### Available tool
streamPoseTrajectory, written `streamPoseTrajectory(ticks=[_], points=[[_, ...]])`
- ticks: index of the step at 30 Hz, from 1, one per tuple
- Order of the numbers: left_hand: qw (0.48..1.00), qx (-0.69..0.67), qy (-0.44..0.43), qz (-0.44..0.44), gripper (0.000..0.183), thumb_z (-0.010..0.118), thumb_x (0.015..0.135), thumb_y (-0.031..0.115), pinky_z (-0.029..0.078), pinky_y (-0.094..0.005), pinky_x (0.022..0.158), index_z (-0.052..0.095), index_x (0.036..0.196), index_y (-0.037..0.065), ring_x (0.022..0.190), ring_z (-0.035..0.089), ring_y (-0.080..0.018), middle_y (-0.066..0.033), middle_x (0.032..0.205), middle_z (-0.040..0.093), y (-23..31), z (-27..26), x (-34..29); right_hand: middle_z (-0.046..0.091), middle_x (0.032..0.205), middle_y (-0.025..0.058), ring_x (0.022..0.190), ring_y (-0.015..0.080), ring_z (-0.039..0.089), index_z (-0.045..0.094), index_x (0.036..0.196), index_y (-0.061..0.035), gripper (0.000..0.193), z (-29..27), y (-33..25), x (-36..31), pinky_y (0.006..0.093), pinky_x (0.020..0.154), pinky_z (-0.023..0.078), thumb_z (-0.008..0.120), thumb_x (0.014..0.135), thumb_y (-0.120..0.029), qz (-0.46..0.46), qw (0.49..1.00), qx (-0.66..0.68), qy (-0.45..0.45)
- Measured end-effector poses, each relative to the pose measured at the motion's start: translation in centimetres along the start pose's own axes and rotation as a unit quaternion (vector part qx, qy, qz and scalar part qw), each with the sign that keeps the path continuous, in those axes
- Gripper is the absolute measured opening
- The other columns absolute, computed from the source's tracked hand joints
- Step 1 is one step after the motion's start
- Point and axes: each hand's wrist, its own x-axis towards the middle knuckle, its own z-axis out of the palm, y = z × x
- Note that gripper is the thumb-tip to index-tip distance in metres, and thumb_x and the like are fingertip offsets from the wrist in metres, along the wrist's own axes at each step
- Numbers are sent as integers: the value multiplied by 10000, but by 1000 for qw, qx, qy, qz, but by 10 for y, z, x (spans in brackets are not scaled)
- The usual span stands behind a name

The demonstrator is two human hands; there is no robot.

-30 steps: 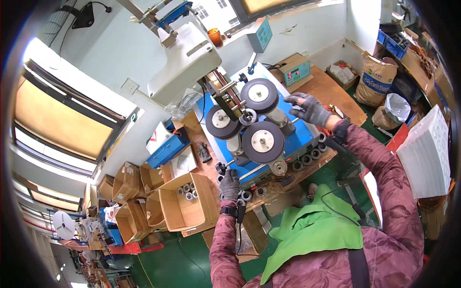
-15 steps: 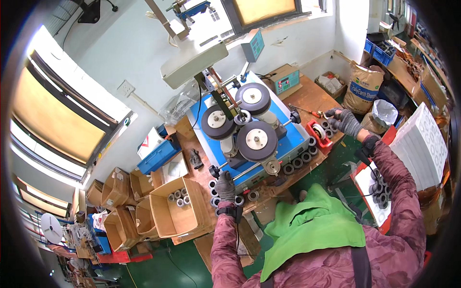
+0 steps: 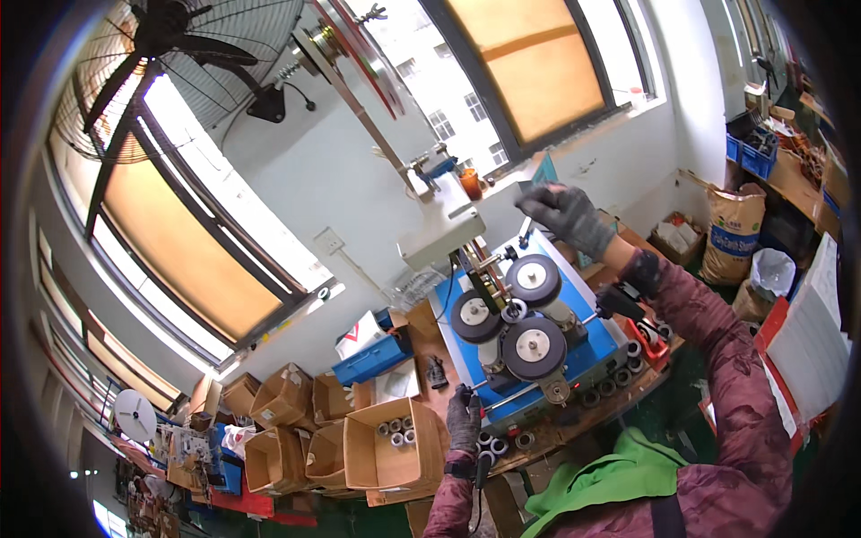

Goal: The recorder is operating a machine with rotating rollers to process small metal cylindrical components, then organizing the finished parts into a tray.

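**Grip hard to read at both gloved hands, one at seven o'clock of a three-wheeled machine and one at one o'clock**

Directions are taken from the middle of the machine, with twelve at the top of the view. By the left hand point(image 3: 464, 429), covered in a dark grey glove, a round black knob point(image 3: 464, 392) is met at seven o'clock; whether it is clasped or merely brushed cannot be told. By the right hand point(image 3: 574, 222), gloved alike, the one o'clock position is taken; its fingers are seen bent, but whether anything is pinched in them cannot be told. Part of a teal control box point(image 3: 544, 169) is covered by it from this viewpoint.

The blue-topped metal machine point(image 3: 596, 351) is placed on a brown wooden table point(image 3: 441, 400). On it three black wheels with white hubs point(image 3: 534, 347) are mounted in a triangle, and a small grey ring point(image 3: 514, 311) is set among them (well apart from both hands). Thick grey rings point(image 3: 606, 387) are lined along the machine's edge at four o'clock. More pale rings point(image 3: 395, 425) are gathered inside an open brown cardboard carton point(image 3: 426, 453) at eight o'clock, and a blue plastic bin point(image 3: 369, 359) is seen at nine.
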Motion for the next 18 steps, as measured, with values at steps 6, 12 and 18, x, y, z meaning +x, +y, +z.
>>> streamPoseTrajectory(ticks=[6,12,18], points=[[993,-111,31,-25,302,494,894,192,437,-290,828,503,1128,1,945,560,-159,-102,1049,591,11,-15,-4,595,937,90,835,166,581,626,970,-51,248,54,-34,70,276,752,467,648,771,-197,-62,998,18,-23],[964,-199,50,-168,322,493,893,172,443,-282,798,485,1157,-11,937,536,-157,-116,1048,563,17,-34,-26,585,702,108,663,188,583,588,797,-28,70,40,-25,74,292,643,472,616,747,-68,-93,994,50,-14],[977,-168,76,-105,283,494,897,167,451,-258,751,515,1117,-9,838,551,-130,-78,941,596,46,-42,-26,558,644,163,633,328,582,549,735,-36,124,49,-18,32,395,567,453,587,750,-154,-125,987,-38,-96]])
